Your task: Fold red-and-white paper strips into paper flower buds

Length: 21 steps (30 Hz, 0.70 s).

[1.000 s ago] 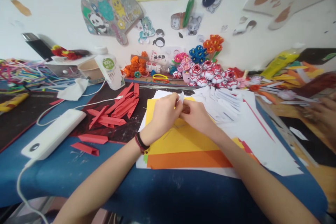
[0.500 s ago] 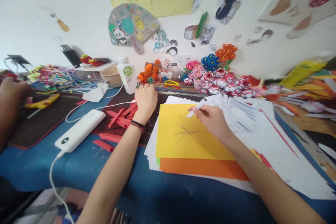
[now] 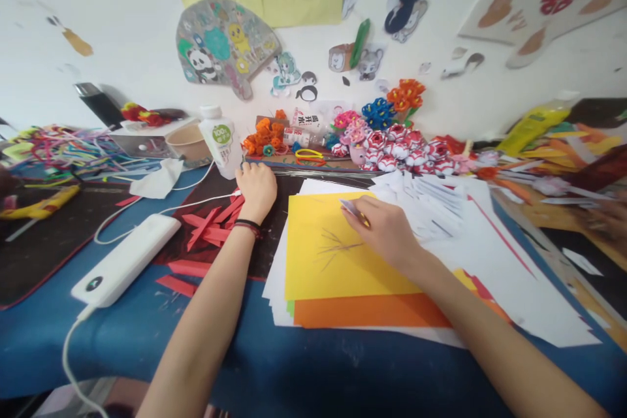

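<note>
Nearest: blue-topped table [image 3: 313, 366], nearer than both grips. Yellow paper sheet [image 3: 313, 277] atop an orange paper sheet [image 3: 372, 311], below right grip. Right grip [image 3: 385, 225]: pinched narrow on a small folded white paper piece [image 3: 351, 208]. Left grip [image 3: 257, 189]: over dark mat [image 3: 273, 228], fingertips hidden, can't tell if holding. Folded red paper strips [image 3: 215, 234] just left of it, white rectangular power bank [image 3: 127, 261] farther left. White plastic bottle [image 3: 220, 144] just beyond left grip; red-and-white flowers [image 3: 406, 147] beyond right grip. Farthest: white wall [image 3: 117, 6].
</note>
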Tool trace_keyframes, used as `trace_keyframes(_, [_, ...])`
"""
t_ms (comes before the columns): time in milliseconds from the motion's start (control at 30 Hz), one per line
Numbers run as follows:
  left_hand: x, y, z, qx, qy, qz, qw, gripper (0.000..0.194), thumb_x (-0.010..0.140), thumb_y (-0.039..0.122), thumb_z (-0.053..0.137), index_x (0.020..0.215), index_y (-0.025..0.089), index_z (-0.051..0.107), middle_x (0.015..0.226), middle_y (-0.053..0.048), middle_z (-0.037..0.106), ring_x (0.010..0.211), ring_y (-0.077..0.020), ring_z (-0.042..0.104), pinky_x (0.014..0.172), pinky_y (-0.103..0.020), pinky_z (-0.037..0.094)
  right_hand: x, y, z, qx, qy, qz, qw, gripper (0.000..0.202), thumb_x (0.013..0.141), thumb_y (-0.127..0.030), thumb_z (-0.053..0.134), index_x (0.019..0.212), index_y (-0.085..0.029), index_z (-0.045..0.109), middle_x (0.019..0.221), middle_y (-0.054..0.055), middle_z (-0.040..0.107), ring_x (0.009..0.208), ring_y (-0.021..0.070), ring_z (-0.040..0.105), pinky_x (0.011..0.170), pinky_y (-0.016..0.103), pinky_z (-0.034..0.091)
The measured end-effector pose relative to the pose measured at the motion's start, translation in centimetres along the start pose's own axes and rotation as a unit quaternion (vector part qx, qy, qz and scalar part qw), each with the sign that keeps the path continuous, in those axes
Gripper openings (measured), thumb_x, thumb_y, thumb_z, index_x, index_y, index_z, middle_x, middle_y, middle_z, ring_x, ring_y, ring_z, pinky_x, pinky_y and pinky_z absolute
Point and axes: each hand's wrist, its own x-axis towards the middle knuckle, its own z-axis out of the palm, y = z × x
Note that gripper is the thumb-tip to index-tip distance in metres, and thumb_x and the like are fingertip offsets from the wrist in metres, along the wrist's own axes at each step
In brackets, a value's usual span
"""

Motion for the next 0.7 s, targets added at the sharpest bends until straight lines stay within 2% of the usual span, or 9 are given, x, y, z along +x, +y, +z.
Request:
trace_keyframes(67, [0.0, -0.2, 0.1, 0.0, -0.008, 0.01, 1.0, 0.049, 0.097, 0.02, 0.028, 0.113, 0.002, 0.07, 0.116, -0.029, 0.068, 0.115, -0.0417, 0.054, 0.095, -0.051, 0.034, -0.2, 0.0, -0.1, -0.015, 0.001, -0.045, 0.999, 0.03, 0.103, -0.029, 0.05, 0.08, -0.018, 0.066, 0.076, 0.005, 0.068, 0.067, 0.0157, 0.057, 0.063, 0.029, 0.038])
trace_keyframes(167, [0.0, -0.3, 0.2, -0.006, -0.005, 0.015, 1.0, 0.048, 0.097, 0.024, 0.032, 0.111, 0.001, 0.072, 0.114, -0.029, 0.069, 0.114, -0.0434, 0.055, 0.095, -0.052, 0.034, -0.5, -0.3, -0.3, -0.002, -0.01, -0.083, 0.996, 0.031, 0.105, -0.029, 0.05, 0.083, -0.018, 0.07, 0.076, 0.005, 0.07, 0.067, 0.0157, 0.061, 0.064, 0.028, 0.042])
trace_keyframes(267, [0.0, -0.3, 0.2, -0.007, -0.013, 0.012, 1.0, 0.045, 0.096, 0.03, 0.038, 0.11, 0.005, 0.072, 0.113, -0.028, 0.07, 0.114, -0.043, 0.054, 0.096, -0.052, 0.034, -0.6, -0.6, -0.3, 0.034, -0.02, -0.082, 0.996, 0.033, 0.107, -0.034, 0.05, 0.088, -0.018, 0.072, 0.082, 0.006, 0.073, 0.074, 0.0164, 0.066, 0.068, 0.028, 0.046])
trace_keyframes(367, [0.1, -0.2, 0.0, -0.003, -0.022, 0.01, 1.0, 0.041, 0.095, 0.026, 0.038, 0.107, 0.008, 0.073, 0.111, -0.026, 0.071, 0.113, -0.0408, 0.055, 0.095, -0.051, 0.034, -0.4, -0.8, -0.4, 0.08, -0.01, -0.061, 0.995, 0.039, 0.107, -0.041, 0.05, 0.083, -0.018, 0.071, 0.08, 0.006, 0.071, 0.071, 0.0163, 0.064, 0.066, 0.029, 0.045])
trace_keyframes(500, [0.1, 0.3, -1.3, -0.024, -0.004, 0.013, 1.0, 0.037, 0.095, 0.022, 0.038, 0.102, 0.012, 0.073, 0.109, -0.023, 0.072, 0.11, -0.0391, 0.058, 0.095, -0.052, 0.035, 0.3, -1.1, -0.7, 0.17, 0.004, 0.023, 0.985, 0.045, 0.105, -0.045, 0.052, 0.07, -0.019, 0.066, 0.069, 0.004, 0.065, 0.063, 0.0146, 0.058, 0.062, 0.03, 0.043])
trace_keyframes(600, [-0.5, 1.4, -3.0, -0.135, 0.031, 0.022, 0.99, 0.029, 0.093, 0.026, 0.048, 0.095, 0.015, 0.074, 0.107, -0.017, 0.076, 0.107, -0.035, 0.064, 0.094, -0.047, 0.041, 0.7, -1.1, -0.9, 0.257, -0.006, 0.123, 0.959, 0.04, 0.099, -0.05, 0.06, 0.077, -0.019, 0.071, 0.065, 0.003, 0.067, 0.057, 0.0143, 0.058, 0.057, 0.029, 0.042])
trace_keyframes(633, [-0.9, 2.0, -3.5, -0.215, 0.017, 0.033, 0.976, 0.025, 0.091, 0.03, 0.054, 0.092, 0.017, 0.075, 0.101, -0.013, 0.078, 0.099, -0.0304, 0.067, 0.089, -0.042, 0.044, 0.8, -1.1, -1.0, 0.294, -0.009, 0.157, 0.943, 0.04, 0.096, -0.054, 0.063, 0.081, -0.018, 0.073, 0.063, 0.002, 0.067, 0.055, 0.0142, 0.058, 0.055, 0.029, 0.042])
trace_keyframes(700, [-1.9, 3.4, -4.5, -0.383, -0.023, 0.054, 0.922, 0.019, 0.086, 0.03, 0.061, 0.087, 0.017, 0.075, 0.089, -0.006, 0.078, 0.08, -0.0206, 0.068, 0.077, -0.031, 0.047, 1.0, -0.9, -1.0, 0.364, -0.009, 0.21, 0.907, 0.042, 0.088, -0.059, 0.071, 0.085, -0.017, 0.074, 0.059, 0.002, 0.067, 0.05, 0.0142, 0.059, 0.05, 0.028, 0.044])
